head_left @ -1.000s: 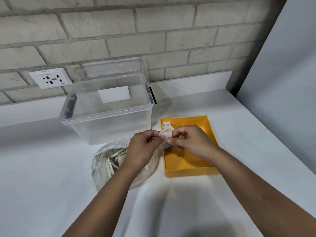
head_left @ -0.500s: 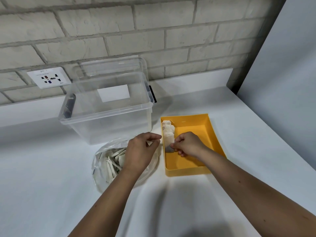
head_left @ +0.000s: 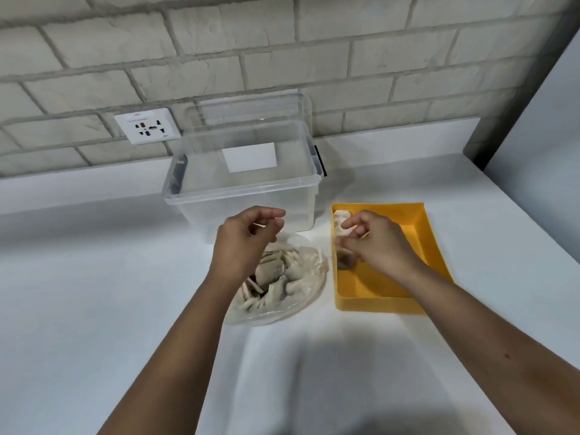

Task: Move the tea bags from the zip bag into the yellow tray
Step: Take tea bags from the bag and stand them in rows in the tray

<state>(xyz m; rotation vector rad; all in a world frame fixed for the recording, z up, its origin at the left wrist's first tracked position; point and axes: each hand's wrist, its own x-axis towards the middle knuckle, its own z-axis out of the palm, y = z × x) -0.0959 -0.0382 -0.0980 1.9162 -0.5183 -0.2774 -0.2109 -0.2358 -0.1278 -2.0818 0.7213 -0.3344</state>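
My left hand (head_left: pixel 248 241) hovers loosely curled and empty over the zip bag (head_left: pixel 309 277) holding bagged tea bags (head_left: pixel 270 274). My right hand (head_left: pixel 379 244) is half-open, nothing visibly gripped, above the yellow tray (head_left: pixel 436 246); tray tea bags (head_left: pixel 340 217) lie at its fingertips.

A white table (head_left: pixel 94 309) runs up to a brick wall at the far side. Three things lie directly on it. A clear plastic box (head_left: pixel 244 202) stands far, at the middle. The zip bag (head_left: pixel 301 277) lies just near of the box. The yellow tray (head_left: pixel 376 305) sits just right of the bag, a narrow strip of table between them.
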